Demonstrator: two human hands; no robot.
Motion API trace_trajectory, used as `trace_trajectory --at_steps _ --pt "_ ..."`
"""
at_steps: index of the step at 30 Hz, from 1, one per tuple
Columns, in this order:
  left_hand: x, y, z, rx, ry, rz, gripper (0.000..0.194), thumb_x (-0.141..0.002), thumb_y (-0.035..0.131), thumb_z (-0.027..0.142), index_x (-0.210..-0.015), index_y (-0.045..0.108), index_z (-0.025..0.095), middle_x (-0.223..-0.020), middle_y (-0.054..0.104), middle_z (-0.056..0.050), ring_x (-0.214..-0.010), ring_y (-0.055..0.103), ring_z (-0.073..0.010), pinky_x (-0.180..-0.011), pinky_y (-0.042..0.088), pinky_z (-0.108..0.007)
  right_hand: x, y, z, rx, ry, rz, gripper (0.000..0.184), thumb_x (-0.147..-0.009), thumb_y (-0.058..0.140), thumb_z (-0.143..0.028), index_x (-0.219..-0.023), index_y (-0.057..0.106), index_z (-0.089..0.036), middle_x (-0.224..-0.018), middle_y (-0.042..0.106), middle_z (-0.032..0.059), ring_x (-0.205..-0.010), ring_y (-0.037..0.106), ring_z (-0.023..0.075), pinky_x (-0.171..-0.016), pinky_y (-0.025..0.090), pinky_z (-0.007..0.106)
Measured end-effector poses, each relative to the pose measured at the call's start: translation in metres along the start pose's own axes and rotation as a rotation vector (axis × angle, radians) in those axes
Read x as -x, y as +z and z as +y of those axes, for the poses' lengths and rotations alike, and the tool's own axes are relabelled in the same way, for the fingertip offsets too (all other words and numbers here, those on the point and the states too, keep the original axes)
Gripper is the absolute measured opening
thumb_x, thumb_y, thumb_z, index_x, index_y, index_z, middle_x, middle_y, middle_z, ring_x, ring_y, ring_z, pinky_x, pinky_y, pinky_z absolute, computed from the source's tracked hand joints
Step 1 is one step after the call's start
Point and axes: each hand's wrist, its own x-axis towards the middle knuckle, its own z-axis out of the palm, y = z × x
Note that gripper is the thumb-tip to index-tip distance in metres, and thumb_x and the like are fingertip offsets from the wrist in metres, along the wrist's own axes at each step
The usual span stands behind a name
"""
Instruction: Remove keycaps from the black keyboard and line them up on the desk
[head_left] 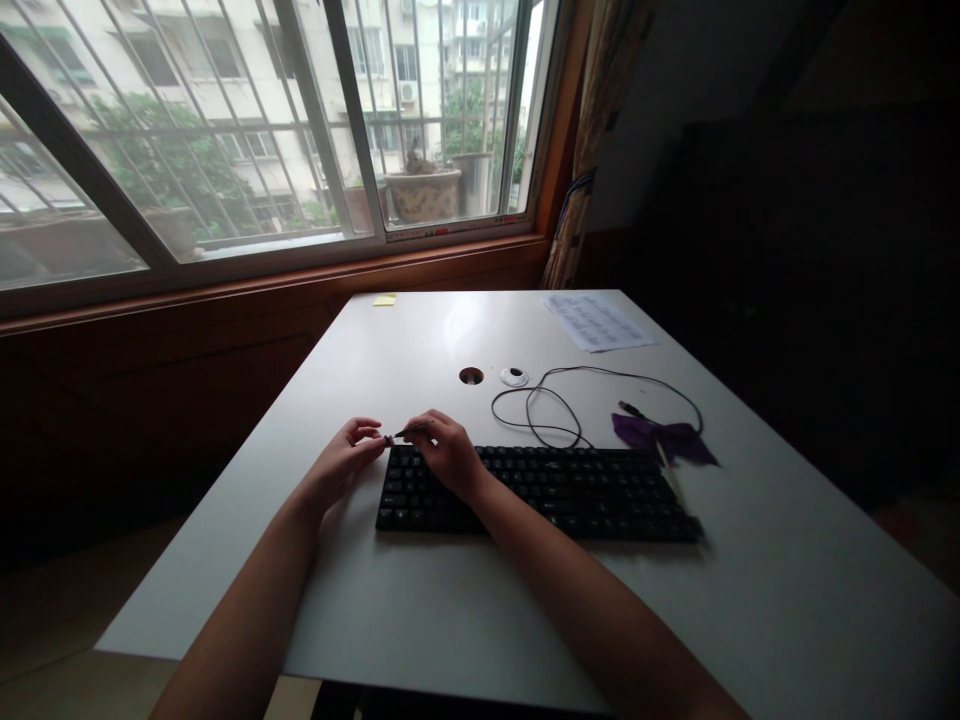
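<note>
The hands (448, 452) hold a small dark piece (388, 441) and a thin tool (409, 432) at a black keyboard (585, 492).

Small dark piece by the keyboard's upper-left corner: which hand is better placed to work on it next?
Right, probably: the right hand holds a slim dark tool pointing at the small dark piece. The left hand has that piece at its fingertips, so seems better suited to steadying it.

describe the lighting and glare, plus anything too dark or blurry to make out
Head view: bright window, pale sheen on the far table; head view, right side beyond the table: nearly black; head view, far end: print on the papers too blurred to read; head view, left hand: dark piece too small to identify.
</note>
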Motion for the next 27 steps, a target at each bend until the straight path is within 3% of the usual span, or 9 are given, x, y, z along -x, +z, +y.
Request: trace_trajectory --at_steps 5,12,19,23,27 --pt "0.002 0.004 0.002 -0.147 0.06 0.029 0.039 -0.067 0.081 0.038 -0.095 0.06 0.021 -0.086 0.063 0.001 -0.077 0.062 -0.0147 -0.068 0.043 -0.024 -0.001 0.002 0.006 -0.036 0.065 0.06 0.012 -0.086 0.059 -0.012 -0.09 0.066 -0.02 -0.089 0.065 0.0035 -0.084 0.064 0.0166 -0.08 0.053 0.03" --pt "0.009 0.002 0.009 -0.236 0.016 -0.033 0.034 -0.069 0.077 0.046 -0.088 0.066 0.019 -0.086 0.071 -0.005 -0.076 0.063 -0.0207 -0.063 0.043 -0.026 -0.002 0.006 0.022 -0.189 0.286 0.234 0.007 -0.087 0.055 -0.018 -0.094 0.056 -0.018 -0.08 0.063 0.0014 -0.064 0.067 0.0146 -0.061 0.055 0.027" --pt "0.0 -0.001 0.002 -0.131 0.077 0.026 0.035 -0.073 0.076 0.045 -0.095 0.071 0.019 -0.096 0.072 -0.008 -0.092 0.065 -0.0229 -0.082 0.047 -0.032 -0.001 0.001 0.006 -0.047 0.13 0.163 0.005 -0.088 0.056 -0.016 -0.092 0.058 -0.019 -0.092 0.059 0.004 -0.071 0.064 0.0138 -0.067 0.055 0.028" --pt "-0.007 -0.007 -0.007 -0.009 0.05 0.071 0.037 -0.071 0.077 0.045 -0.096 0.071 0.018 -0.102 0.072 -0.01 -0.093 0.066 -0.0223 -0.086 0.05 -0.034 0.006 -0.018 -0.013 0.09 0.077 0.179 0.004 -0.09 0.055 -0.018 -0.092 0.057 -0.021 -0.092 0.059 0.0047 -0.08 0.061 0.0168 -0.071 0.055 0.03" --pt "-0.011 -0.01 -0.009 0.036 0.023 0.091 0.04 -0.069 0.079 0.044 -0.096 0.07 0.017 -0.103 0.072 -0.011 -0.097 0.066 -0.0221 -0.088 0.05 -0.034 0.02 -0.06 -0.029 0.225 0.032 0.195 0.006 -0.091 0.053 -0.017 -0.093 0.055 -0.022 -0.093 0.058 0.0052 -0.081 0.059 0.018 -0.072 0.055 0.033"
